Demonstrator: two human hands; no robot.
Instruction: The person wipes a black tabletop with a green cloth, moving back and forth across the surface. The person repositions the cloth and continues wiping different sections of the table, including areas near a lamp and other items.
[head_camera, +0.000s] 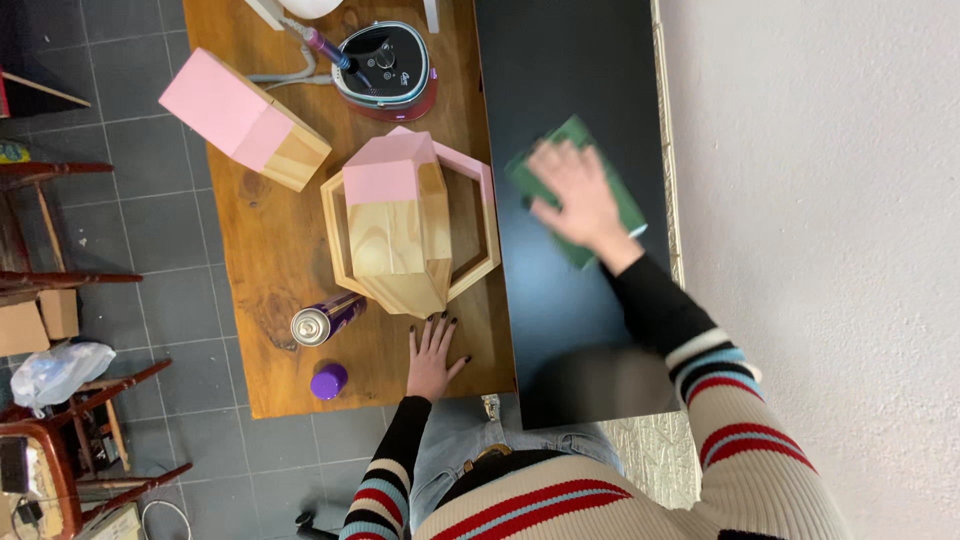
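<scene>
Right hand (580, 195) presses flat on green cloth (618, 205) lying on black board (560, 80), fingers spread, cloth under them. Left hand (433, 358) rests flat on wooden table (270, 260), fingers spread, beside spray can (326, 320).

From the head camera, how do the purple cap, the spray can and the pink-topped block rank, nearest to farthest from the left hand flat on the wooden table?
From the left hand:
1. Purple cap, just beside it near the table edge.
2. Spray can, lying slightly beyond the cap.
3. Pink-topped block, at the far corner.

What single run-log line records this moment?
right hand: flat on green cloth, black panel | left hand: flat on wooden table | spray can: lying, uncapped
</scene>
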